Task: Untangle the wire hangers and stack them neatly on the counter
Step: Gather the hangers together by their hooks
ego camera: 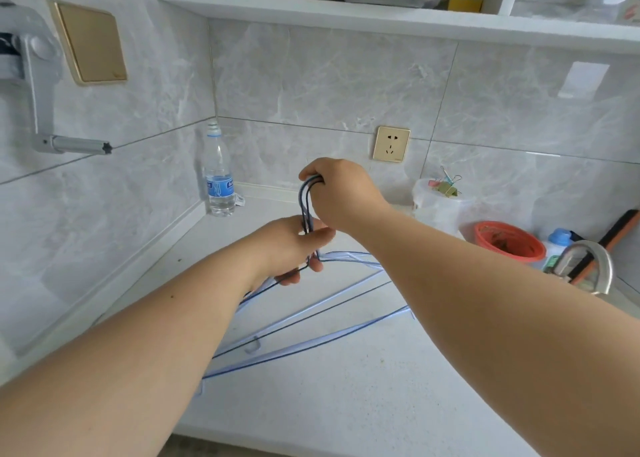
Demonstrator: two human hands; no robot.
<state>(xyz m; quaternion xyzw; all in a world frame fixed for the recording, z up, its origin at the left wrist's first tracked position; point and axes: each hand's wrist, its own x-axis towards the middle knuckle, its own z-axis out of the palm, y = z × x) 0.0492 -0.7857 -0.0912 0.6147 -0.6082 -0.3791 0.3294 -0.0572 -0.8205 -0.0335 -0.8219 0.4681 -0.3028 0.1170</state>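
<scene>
A bunch of blue wire hangers (311, 321) hangs above the white counter (346, 404), hooks upward, bodies fanned out toward me and to the right. My right hand (341, 193) is closed over the tops of the hooks. My left hand (291, 252) pinches the necks just below, where the wires meet. The lower bars spread apart over the counter, and my left forearm hides part of them.
A water bottle (218, 176) stands in the back corner. At the right are a white plastic tub (438, 207) with binder clips, an orange strainer (507, 241) and a metal faucet (588, 266). A wall socket (391, 143) sits behind my hands.
</scene>
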